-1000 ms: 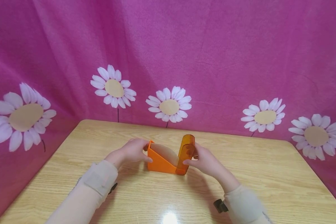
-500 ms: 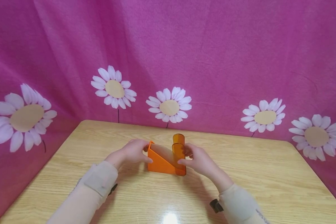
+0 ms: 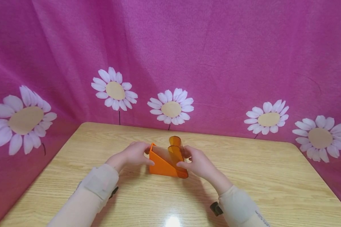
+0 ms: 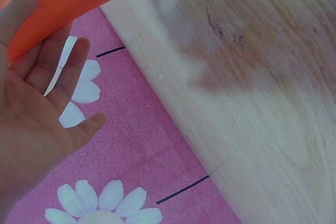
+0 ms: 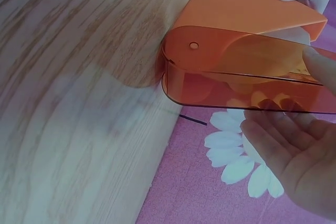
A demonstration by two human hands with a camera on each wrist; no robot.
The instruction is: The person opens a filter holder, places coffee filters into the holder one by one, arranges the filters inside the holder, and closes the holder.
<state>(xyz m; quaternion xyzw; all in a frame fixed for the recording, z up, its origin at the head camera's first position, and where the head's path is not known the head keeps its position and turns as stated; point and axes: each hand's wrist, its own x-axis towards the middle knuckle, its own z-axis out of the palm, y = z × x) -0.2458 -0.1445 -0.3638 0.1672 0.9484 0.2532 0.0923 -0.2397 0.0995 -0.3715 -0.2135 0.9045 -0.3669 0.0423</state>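
An orange plastic box with a slanting top edge stands on the table in the head view. A see-through amber lid is joined to its right end by a round pivot, seen in the right wrist view, and leans up and leftward, partly raised. My left hand grips the tall left end, thumb on the near side. My right hand holds the lid between the thumb on its near face and the fingers behind. A pale surface shows inside the box; what it is, I cannot tell.
The wood-grain table has rounded far corners. A magenta cloth printed with white daisies hangs behind and along the sides. Each forearm wears a beige wrist band with a small dark device attached.
The amber lid has swung leftward, from nearly upright to leaning over the box, and my right hand has moved left with it. My left hand and the box have stayed nearly still.
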